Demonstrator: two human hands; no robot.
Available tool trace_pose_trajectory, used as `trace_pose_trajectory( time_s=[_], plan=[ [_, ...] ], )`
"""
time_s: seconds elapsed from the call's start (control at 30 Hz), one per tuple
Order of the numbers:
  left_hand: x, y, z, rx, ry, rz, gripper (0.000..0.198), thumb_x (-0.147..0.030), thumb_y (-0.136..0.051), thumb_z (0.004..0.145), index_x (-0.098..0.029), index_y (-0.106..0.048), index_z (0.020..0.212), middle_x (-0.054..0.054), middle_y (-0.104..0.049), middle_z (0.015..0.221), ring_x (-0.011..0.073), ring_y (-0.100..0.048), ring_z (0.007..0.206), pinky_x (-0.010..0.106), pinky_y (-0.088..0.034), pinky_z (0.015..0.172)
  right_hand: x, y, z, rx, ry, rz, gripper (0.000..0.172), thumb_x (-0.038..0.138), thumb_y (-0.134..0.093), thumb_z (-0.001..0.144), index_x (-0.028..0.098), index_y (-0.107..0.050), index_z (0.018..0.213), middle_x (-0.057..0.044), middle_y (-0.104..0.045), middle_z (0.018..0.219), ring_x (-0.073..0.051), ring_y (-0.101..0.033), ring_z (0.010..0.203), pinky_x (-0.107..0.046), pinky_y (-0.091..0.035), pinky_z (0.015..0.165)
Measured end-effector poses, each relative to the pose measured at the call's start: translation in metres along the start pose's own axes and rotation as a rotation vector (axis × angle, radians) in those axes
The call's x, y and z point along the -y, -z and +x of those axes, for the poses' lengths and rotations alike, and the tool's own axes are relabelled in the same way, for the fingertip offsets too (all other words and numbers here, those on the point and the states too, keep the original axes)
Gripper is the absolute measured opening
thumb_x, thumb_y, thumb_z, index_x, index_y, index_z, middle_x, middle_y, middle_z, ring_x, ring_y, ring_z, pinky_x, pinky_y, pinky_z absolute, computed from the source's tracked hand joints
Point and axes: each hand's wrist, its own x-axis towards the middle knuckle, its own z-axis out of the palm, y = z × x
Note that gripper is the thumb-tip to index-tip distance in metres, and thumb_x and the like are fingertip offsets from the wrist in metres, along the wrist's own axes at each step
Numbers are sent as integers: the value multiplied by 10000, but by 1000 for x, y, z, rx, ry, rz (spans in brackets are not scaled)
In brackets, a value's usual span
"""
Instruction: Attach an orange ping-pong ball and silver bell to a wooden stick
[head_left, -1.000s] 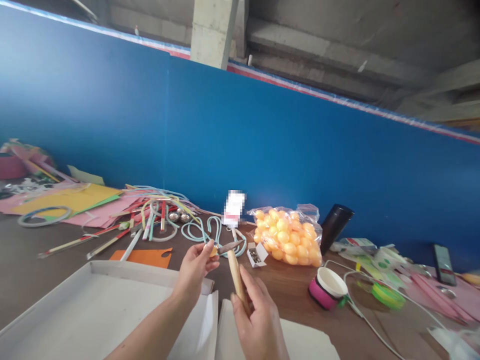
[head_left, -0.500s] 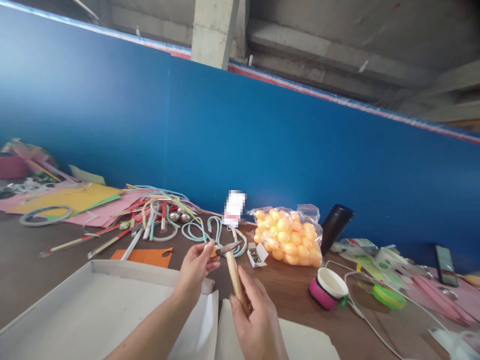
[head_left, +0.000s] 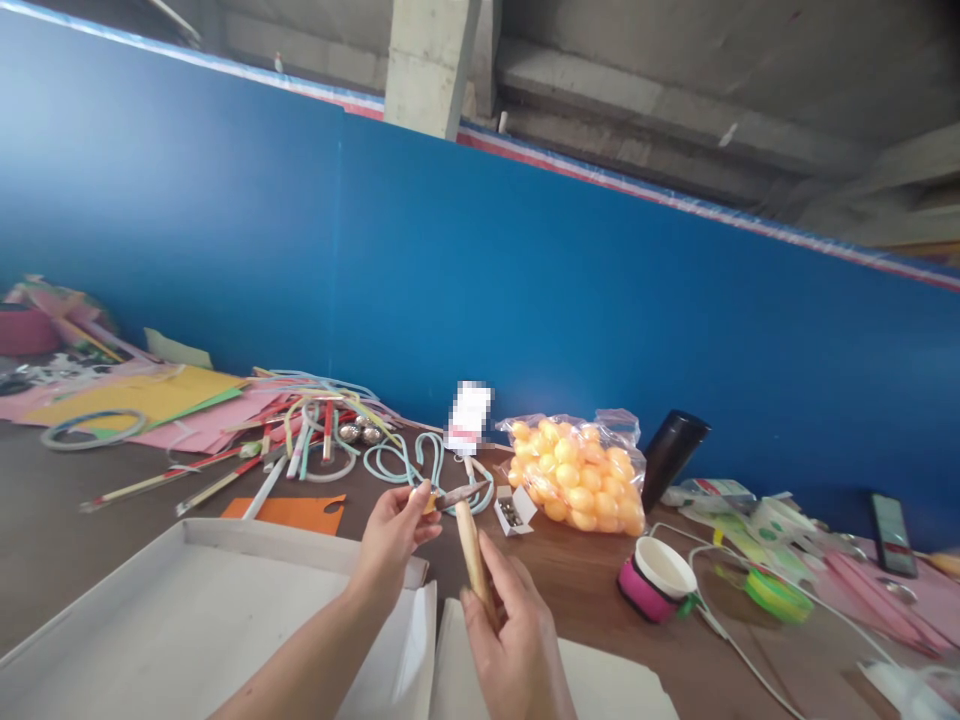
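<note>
My left hand (head_left: 391, 535) is closed on a small tool with an orange-yellow handle and a dark pointed metal blade (head_left: 461, 495). In my right hand (head_left: 514, 625) is a pale wooden stick (head_left: 472, 553), gripped between thumb and fingers and pointing up and away. The blade lies across the stick's upper end, very close to it; whether they touch I cannot tell. Both hands are above the table's front part, between a white tray (head_left: 202, 615) and a pale sheet (head_left: 607, 680). A small open box (head_left: 514, 510) of metal pieces sits just beyond.
Behind stand a bag of orange balls (head_left: 574, 475), a black cylinder (head_left: 673, 455) and a blue partition (head_left: 525, 270). Rightward are a pink-and-white cup (head_left: 658, 578), a white cable, green tape (head_left: 778, 592) and a phone (head_left: 892, 533). Tubes, sticks and orange paper (head_left: 289, 512) lie left.
</note>
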Motion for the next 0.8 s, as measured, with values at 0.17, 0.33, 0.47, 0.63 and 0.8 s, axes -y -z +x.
trace_pose_trajectory(
  time_s=[0.17, 0.33, 0.47, 0.63, 0.8],
  plan=[
    [-1, 0, 2, 26, 24, -49, 339, -378, -706, 653, -129, -553, 823, 33, -611, 707, 99, -609, 594, 196, -523, 536, -1, 2, 1, 1, -11, 32, 473, 190, -482, 813, 176, -448, 1284, -98, -561, 1171, -232, -557, 1047, -266, -485, 848],
    [-2, 0, 0, 62, 49, -102, 311, -369, -703, 660, -142, -542, 799, 11, -584, 657, 95, -598, 580, 190, -516, 514, -8, 5, 1, -20, -90, 116, 467, 238, -473, 850, 202, -396, 1309, -80, -487, 1276, -229, -493, 1126, -283, -464, 885],
    [-3, 1, -3, 92, 64, -107, 323, -387, -698, 660, -151, -531, 806, -1, -569, 667, 83, -583, 572, 174, -500, 492, -12, 5, 0, -18, -95, 150, 470, 251, -472, 861, 213, -377, 1320, -76, -466, 1300, -231, -468, 1151, -297, -453, 900],
    [-3, 0, -3, 91, 62, -93, 330, -402, -694, 660, -158, -532, 811, -13, -557, 672, 71, -568, 561, 165, -489, 474, -6, 4, 1, -48, -71, 144, 457, 244, -477, 851, 198, -412, 1301, -92, -497, 1263, -240, -502, 1113, -298, -480, 865],
    [-1, 0, -1, 99, 32, -85, 318, -377, -699, 663, -145, -542, 813, -4, -566, 670, 70, -567, 556, 164, -492, 480, -2, 2, 2, -43, 3, 81, 463, 200, -480, 829, 188, -437, 1290, -98, -545, 1197, -235, -550, 1055, -285, -494, 844]
  ],
)
